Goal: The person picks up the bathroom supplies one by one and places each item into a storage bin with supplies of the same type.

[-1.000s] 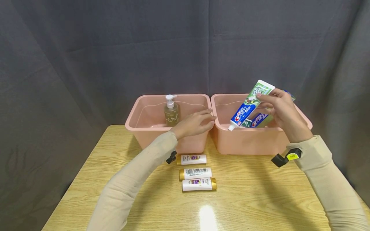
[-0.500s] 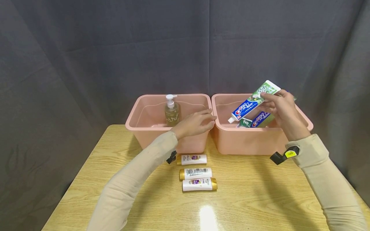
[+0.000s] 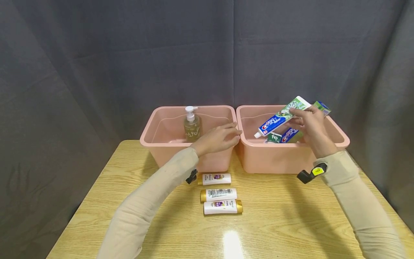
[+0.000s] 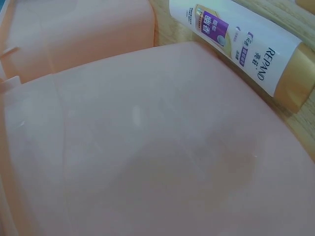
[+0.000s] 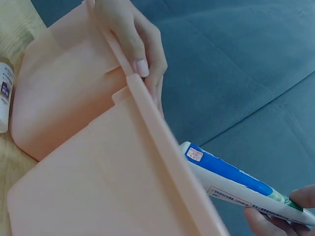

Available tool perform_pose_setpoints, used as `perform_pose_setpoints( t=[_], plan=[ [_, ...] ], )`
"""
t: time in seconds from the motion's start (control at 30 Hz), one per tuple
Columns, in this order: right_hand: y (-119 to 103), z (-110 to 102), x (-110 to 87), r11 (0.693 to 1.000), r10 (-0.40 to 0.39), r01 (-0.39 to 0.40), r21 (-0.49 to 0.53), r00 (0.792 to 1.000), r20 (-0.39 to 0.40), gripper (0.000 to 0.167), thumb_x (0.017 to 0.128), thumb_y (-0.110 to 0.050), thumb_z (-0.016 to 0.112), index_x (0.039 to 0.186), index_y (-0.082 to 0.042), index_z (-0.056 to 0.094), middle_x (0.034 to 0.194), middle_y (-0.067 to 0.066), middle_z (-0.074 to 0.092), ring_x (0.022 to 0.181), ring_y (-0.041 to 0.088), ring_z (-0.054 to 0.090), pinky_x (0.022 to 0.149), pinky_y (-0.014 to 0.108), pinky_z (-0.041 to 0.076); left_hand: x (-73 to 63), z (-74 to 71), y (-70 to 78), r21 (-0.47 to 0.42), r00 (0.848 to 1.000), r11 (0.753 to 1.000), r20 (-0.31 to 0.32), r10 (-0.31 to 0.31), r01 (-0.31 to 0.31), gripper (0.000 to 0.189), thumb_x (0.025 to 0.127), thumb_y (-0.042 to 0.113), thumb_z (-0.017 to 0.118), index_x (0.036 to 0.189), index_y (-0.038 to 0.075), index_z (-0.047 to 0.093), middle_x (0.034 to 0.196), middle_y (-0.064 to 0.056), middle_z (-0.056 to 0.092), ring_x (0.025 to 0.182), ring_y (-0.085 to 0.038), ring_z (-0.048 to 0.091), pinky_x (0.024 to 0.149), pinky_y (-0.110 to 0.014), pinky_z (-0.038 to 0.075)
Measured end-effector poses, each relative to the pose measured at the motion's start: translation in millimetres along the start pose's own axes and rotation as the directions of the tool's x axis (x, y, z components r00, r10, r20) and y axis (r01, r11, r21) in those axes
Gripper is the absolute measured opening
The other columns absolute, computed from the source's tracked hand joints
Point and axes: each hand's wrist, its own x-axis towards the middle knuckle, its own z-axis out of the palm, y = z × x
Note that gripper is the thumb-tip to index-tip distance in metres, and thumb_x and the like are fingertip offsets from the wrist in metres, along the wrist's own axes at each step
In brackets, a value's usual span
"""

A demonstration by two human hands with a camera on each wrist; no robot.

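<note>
My right hand [image 3: 313, 127] pinches a blue, green and white toothpaste tube [image 3: 281, 117] near its flat end, above the right pink bin [image 3: 278, 158]. The tube slants with its white cap down and to the left. In the right wrist view, fingertips [image 5: 305, 196] hold the tube [image 5: 231, 177] beyond the bin rim. My left hand [image 3: 220, 138] rests with relaxed fingers on the left pink bin [image 3: 184, 154] at its right rim, where the two bins meet. A pump bottle [image 3: 192, 127] stands upright in the left bin. Another blue toothpaste item [image 3: 289, 135] lies in the right bin, partly hidden.
A dark green packet [image 3: 273, 137] and a green-blue box end [image 3: 321, 107] show in the right bin. Three white bottles with gold caps lie in front of the bins on the wooden table [image 3: 275, 216], the nearest bottle [image 3: 222, 207] closest to me. A grey curtain [image 3: 194, 54] hangs behind.
My right hand has moved slightly left and lower, and the toothpaste tube has tilted flatter than a second ago. The left hand has stayed in place.
</note>
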Motion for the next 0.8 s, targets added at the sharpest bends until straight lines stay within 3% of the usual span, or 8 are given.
perform_pose_setpoints(
  t=[0.1,0.23,0.43,0.5,0.57,0.63,0.7,0.8],
  plan=[
    [4.3,-0.9,2.2,0.998,0.032,-0.033,-0.046,0.999,-0.007,0.033,0.092,-0.020,0.072,0.109,-0.018,0.044,0.081,-0.004,0.071,0.070,0.012,0.072,0.087,0.032,0.048,-0.5,0.2,0.2,-0.003,1.000,1.000,0.001,0.000,0.000,0.043,0.104,0.041,0.044,0.139,0.020,0.059,0.158,-0.007,0.034,0.143,-0.023,0.035,0.115,-0.046,0.030],
    [7.8,0.2,4.7,0.993,0.093,-0.095,-0.077,0.995,-0.030,0.035,0.092,-0.025,0.073,0.108,-0.022,0.042,0.077,-0.005,0.072,0.072,0.012,0.072,0.085,0.042,0.030,-1.1,-0.5,0.3,0.002,1.000,1.000,0.004,-0.001,0.001,0.043,0.104,0.041,0.043,0.139,0.021,0.058,0.158,-0.007,0.034,0.142,-0.024,0.035,0.115,-0.045,0.030],
    [13.1,2.4,10.2,0.987,0.124,-0.129,-0.093,0.990,-0.061,0.034,0.093,-0.025,0.072,0.109,-0.023,0.042,0.077,-0.005,0.072,0.074,0.013,0.073,0.100,0.048,0.028,-0.6,-1.9,0.2,0.008,1.000,1.000,0.001,0.002,-0.002,0.044,0.104,0.041,0.043,0.140,0.020,0.058,0.158,-0.008,0.034,0.142,-0.025,0.035,0.115,-0.043,0.029],
    [15.1,2.6,12.2,0.990,0.104,-0.109,-0.095,0.993,-0.059,0.032,0.094,-0.021,0.070,0.109,-0.021,0.043,0.076,-0.004,0.072,0.073,0.013,0.073,0.108,0.044,0.033,-0.4,-1.5,0.1,0.005,1.000,1.000,0.003,0.000,0.000,0.044,0.104,0.041,0.043,0.140,0.020,0.058,0.158,-0.007,0.034,0.142,-0.025,0.035,0.115,-0.044,0.029],
    [16.8,2.2,14.0,0.990,0.087,-0.093,-0.110,0.995,-0.058,0.029,0.095,-0.019,0.069,0.109,-0.019,0.043,0.074,-0.004,0.071,0.071,0.013,0.073,0.098,0.036,0.047,-0.2,-0.9,0.1,0.003,1.000,1.000,0.005,0.000,0.000,0.043,0.104,0.042,0.043,0.139,0.021,0.058,0.158,-0.006,0.034,0.143,-0.024,0.035,0.115,-0.046,0.029],
    [18.5,2.1,15.6,0.994,0.076,-0.079,-0.078,0.996,-0.047,0.029,0.095,-0.014,0.067,0.109,-0.015,0.043,0.073,-0.002,0.070,0.068,0.014,0.073,0.080,0.032,0.058,0.0,-0.2,0.0,0.000,1.000,1.000,0.002,0.003,-0.003,0.043,0.104,0.042,0.043,0.139,0.020,0.059,0.158,-0.006,0.034,0.143,-0.023,0.035,0.115,-0.046,0.030],
    [19.7,2.2,16.6,0.996,0.073,-0.074,-0.040,0.997,-0.034,0.028,0.095,-0.009,0.066,0.109,-0.012,0.042,0.072,0.000,0.070,0.065,0.014,0.072,0.066,0.030,0.060,0.1,0.3,-0.2,-0.003,1.000,1.000,-0.003,0.009,-0.009,0.043,0.104,0.041,0.044,0.138,0.020,0.059,0.157,-0.006,0.035,0.143,-0.022,0.035,0.114,-0.044,0.031],
    [21.3,2.6,17.3,0.997,0.078,-0.078,-0.005,0.997,-0.027,0.029,0.094,-0.006,0.065,0.109,-0.010,0.040,0.072,0.001,0.069,0.064,0.015,0.072,0.065,0.030,0.060,-0.7,0.1,0.6,-0.008,1.000,1.000,-0.007,0.017,-0.017,0.042,0.104,0.039,0.046,0.139,0.019,0.059,0.157,-0.006,0.036,0.143,-0.021,0.035,0.114,-0.042,0.032]
  ],
)
